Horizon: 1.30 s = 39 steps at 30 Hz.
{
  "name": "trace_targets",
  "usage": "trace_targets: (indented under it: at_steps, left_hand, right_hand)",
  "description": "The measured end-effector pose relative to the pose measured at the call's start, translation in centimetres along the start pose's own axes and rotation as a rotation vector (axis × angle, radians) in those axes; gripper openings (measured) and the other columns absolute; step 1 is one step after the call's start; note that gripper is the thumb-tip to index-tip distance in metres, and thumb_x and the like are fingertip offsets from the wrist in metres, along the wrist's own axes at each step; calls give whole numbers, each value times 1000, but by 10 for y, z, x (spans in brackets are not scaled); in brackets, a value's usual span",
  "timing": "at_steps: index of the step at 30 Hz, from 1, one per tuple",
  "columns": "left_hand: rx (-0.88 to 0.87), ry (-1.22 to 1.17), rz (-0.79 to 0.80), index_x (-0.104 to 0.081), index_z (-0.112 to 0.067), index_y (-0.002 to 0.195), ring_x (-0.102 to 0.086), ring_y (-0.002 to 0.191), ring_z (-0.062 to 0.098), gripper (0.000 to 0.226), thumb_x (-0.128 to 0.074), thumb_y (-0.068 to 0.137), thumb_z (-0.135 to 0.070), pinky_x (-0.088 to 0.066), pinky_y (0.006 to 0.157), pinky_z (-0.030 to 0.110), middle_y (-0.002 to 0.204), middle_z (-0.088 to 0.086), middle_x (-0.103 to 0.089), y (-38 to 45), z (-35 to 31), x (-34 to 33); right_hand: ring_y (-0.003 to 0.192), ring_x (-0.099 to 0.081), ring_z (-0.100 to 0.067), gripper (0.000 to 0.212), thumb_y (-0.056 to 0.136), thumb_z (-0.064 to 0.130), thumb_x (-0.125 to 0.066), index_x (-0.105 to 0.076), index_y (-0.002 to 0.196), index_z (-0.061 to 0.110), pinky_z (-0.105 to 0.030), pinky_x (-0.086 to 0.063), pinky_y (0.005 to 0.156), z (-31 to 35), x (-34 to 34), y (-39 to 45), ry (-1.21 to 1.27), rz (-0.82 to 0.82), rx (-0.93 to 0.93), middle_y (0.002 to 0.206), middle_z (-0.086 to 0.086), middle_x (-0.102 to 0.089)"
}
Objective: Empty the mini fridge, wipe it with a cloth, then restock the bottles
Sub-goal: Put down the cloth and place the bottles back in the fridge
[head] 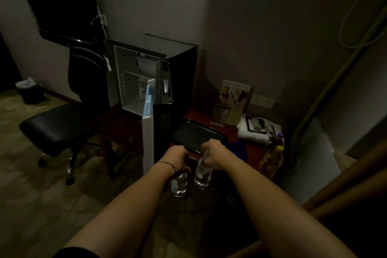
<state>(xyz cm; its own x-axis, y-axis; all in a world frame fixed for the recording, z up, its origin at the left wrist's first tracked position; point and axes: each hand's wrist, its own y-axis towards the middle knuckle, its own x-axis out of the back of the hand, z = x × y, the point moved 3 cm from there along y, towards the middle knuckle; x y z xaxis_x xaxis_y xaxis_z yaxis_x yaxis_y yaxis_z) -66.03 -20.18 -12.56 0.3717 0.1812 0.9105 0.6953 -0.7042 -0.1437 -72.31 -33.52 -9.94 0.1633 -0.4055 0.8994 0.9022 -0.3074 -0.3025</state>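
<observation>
1. both hands: our left hand (pixel 178 158) is wrapped round the top of one clear bottle (pixel 179 184); our right hand (pixel 213 156) is closed on the neck of a second clear bottle (pixel 202 175). the two hang side by side, near each other, low in front of the desk edge.
2. handling, our judgement: clear plastic holding liquid, so moderately heavy, thin-walled and likely to dent if squeezed mid-body; possibly damp and slippery. the stiff neck and cap, where we hold them, is the safest grip.
3. mini fridge (pixel 146 73): stands on the dark wooden desk (pixel 123 123), door (pixel 149 130) swung open towards us. white interior with a wire shelf; a pale shape, perhaps one more bottle, stands inside, too dim to confirm.
4. black tray (pixel 199 134): on the desk just beyond our hands, bare.
5. further right on the desk: a blue item (pixel 237 148), possibly the cloth; a yellow bottle (pixel 272 161) at the edge; folded white towels (pixel 257 130); upright leaflets (pixel 232 100) against the wall.
6. left: black office chair (pixel 69 119), a dark screen (pixel 60 10) above it, a waste bin (pixel 29 90) by the wall.
7. writing: none legible on any bottle, leaflet or fridge; the light is too poor.
</observation>
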Motion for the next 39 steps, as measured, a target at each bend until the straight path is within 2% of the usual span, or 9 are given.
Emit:
trace_targets:
  at_steps: [3, 10, 13, 16, 22, 28, 33, 37, 39]
  left_hand:
    - [-8, -30, 4, -63, -15, 99, -51, 91, 12, 28, -78, 79, -28, -47, 84, 27, 107, 0, -58, -28, 22, 4]
    - [47, 33, 53, -68, -13, 99, -63, 99, 18, 31, -80, 77, -31, -55, 89, 36, 103, 2, -66, -69, 76, 22]
    - [79, 1, 7, -67, -15, 92, -61, 93, 15, 26, -82, 75, -28, -54, 85, 30, 100, -1, -64, -78, 105, 32]
    - [110, -17, -48, -59, -21, 83, -54, 84, 10, 25, -82, 75, -28, -48, 76, 24, 91, -7, -57, -86, 131, 50]
    - [189, 66, -75, -68, -17, 94, -59, 91, 14, 29, -81, 76, -36, -53, 83, 30, 99, -2, -62, -81, 190, 82]
    - [251, 89, -37, -62, -21, 82, -61, 93, 15, 23, -79, 78, -35, -54, 84, 31, 99, -1, -64, -46, 251, 105]
    - [267, 50, -55, -67, -19, 91, -58, 92, 13, 24, -80, 77, -33, -53, 82, 28, 100, -2, -62, 7, 295, 136]
    - [271, 15, -81, -67, -18, 89, -60, 92, 14, 26, -83, 74, -32, -55, 84, 34, 100, -1, -63, 61, 323, 165]
    - [251, 14, -103, -69, -17, 92, -61, 93, 15, 28, -84, 74, -32, -55, 85, 34, 100, -1, -63, 92, 337, 179]
  right_hand:
    - [105, -58, -23, 40, 86, 16, -70, -58, 123, 21, -39, -57, 90, 30, -16, -21, -22, 8, -3, 128, -4, -48]
    - [99, -58, -19, 33, 88, 15, -70, -61, 119, 20, -33, -57, 83, 95, -44, -49, 33, 46, 73, 116, -2, -53]
    - [95, -59, -15, 31, 87, 14, -70, -61, 116, 21, -28, -54, 77, 121, -53, -42, 86, 58, 125, 112, 0, -56]
    - [99, -61, -16, 35, 84, 15, -73, -63, 116, 20, -32, -57, 83, 153, -62, -27, 79, 60, 154, 118, -2, -59]
    - [99, -60, -19, 19, 85, 13, -72, -65, 101, 20, -36, -57, 87, 210, -66, 12, 64, 33, 177, 106, 0, -58]
    - [93, -62, -19, 25, 86, 15, -72, -65, 110, 18, -37, -58, 84, 259, -71, 78, 23, 42, 200, 110, -2, -57]
    - [91, -60, -17, 30, 88, 15, -70, -61, 116, 19, -34, -56, 84, 287, -58, 153, 39, 90, 220, 111, -1, -56]
    - [87, -60, -18, 23, 87, 13, -71, -63, 108, 19, -36, -58, 82, 304, -37, 215, 34, 44, 215, 101, -1, -57]
    - [88, -61, -19, 24, 86, 14, -72, -64, 108, 18, -37, -58, 82, 311, -27, 248, 24, -4, 196, 103, -2, -56]
